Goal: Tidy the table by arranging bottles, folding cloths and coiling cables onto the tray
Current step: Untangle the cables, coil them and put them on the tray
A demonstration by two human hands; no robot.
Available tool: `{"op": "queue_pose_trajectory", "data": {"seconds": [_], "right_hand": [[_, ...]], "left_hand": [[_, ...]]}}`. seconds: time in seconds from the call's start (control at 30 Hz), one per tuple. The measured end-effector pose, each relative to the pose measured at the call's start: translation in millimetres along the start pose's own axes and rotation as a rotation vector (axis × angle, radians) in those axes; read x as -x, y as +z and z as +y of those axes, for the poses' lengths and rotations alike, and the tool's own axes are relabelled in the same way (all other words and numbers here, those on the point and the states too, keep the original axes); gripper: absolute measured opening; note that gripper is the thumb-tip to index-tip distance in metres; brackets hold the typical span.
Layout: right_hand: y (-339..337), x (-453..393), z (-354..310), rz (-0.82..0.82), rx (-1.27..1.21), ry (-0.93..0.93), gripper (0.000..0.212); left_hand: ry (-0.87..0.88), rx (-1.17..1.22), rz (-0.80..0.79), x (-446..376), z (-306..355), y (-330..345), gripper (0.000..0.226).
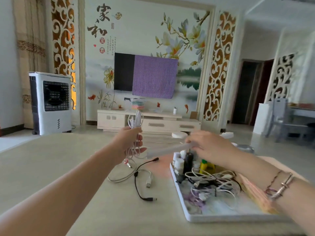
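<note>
**A:** How far along does the tidying look, starting from the left?

**B:** Partway, I'd judge. The left hand [131, 142] is raised above the table [51, 167], fingers curled round a bundle of white cable [136, 121] whose loops stick up above the fist. One end trails down toward the tabletop — so that coil is not yet finished.

**A:** And below it?

**B:** Two leads lie loose on the bare table: a white USB cable [146, 178] and a black cable [138, 189] with barrel plugs, crossing each other. Both are off the tray, so they are left to do.

**A:** The right hand?

**B:** The right hand [209, 147] hovers over the tray's far end, pinching one end of a pale, blurred strip [168, 149] that runs toward the left hand. I can't tell what it is — perhaps a tie or part of the cable.

**A:** What's in the tray?

**B:** The tray [196, 217] holds a cluster of small bottles [187, 161] standing at its far end, a heap of tangled white and black cables [213, 183] in the middle, and a pinkish folded cloth [255, 195] along its right edge. The heap looks more piled than coiled.
</note>
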State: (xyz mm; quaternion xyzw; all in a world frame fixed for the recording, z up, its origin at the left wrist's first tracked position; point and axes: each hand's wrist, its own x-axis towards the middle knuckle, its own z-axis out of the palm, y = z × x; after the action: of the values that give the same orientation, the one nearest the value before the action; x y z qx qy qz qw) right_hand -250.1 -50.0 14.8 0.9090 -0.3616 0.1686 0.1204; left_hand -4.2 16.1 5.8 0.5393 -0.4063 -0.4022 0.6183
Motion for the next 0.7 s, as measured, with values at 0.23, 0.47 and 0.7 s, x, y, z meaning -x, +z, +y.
{"op": "queue_pose_trajectory", "data": {"seconds": [0.23,0.47,0.7], "right_hand": [[-21,103,40,-0.18,-0.048,0.121,0.024],[10,152,52,-0.276,-0.063,0.152,0.026],[19,159,38,-0.229,0.127,-0.006,0.02]], "left_hand": [[-0.068,-0.1,-0.218,29,-34,90,0.012],[-0.206,-0.284,-0.227,35,-79,119,0.015],[-0.148,-0.273,-0.154,38,-100,126,0.01]]}}
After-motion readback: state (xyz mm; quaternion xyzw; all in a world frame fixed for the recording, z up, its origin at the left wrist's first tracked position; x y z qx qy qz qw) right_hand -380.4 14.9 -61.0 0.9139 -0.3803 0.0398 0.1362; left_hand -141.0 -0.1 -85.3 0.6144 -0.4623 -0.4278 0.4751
